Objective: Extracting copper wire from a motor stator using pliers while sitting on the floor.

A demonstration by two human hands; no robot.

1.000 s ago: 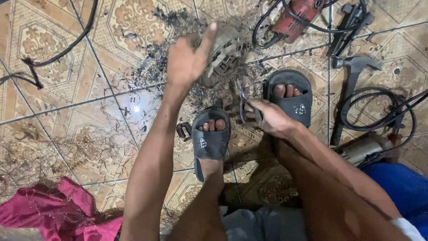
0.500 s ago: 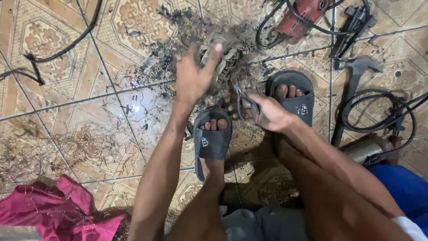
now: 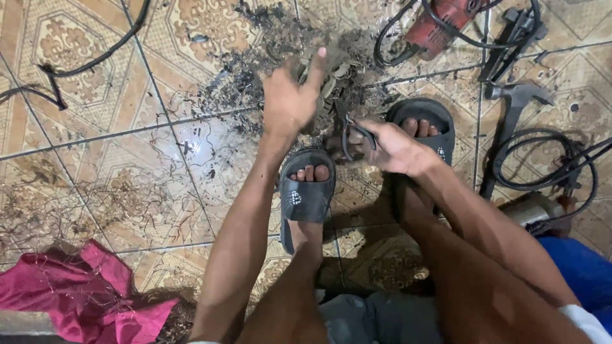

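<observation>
I sit on a tiled floor with both feet in black slides (image 3: 306, 197). My left hand (image 3: 288, 105) reaches forward and grips a dirty grey metal motor part (image 3: 333, 71) that lies in a heap of dark debris, thumb pointing up. My right hand (image 3: 396, 148) hovers just above my toes, right of the left hand, and holds dark-handled pliers (image 3: 352, 135). The pliers' jaws point toward the motor part and are hidden behind the left hand.
A red angle grinder (image 3: 446, 18) with a black cable lies at the top right, and a hammer (image 3: 515, 102) beside it. A cable coil (image 3: 548, 162) and a metal cylinder (image 3: 534, 207) lie right. Black cable (image 3: 60, 71) lies left, magenta cloth (image 3: 83, 293) bottom left. Wire scraps (image 3: 239, 79) litter the tiles.
My left hand has drawn back a little toward me over the motor part. My right hand with the pliers has risen from between my feet toward the part.
</observation>
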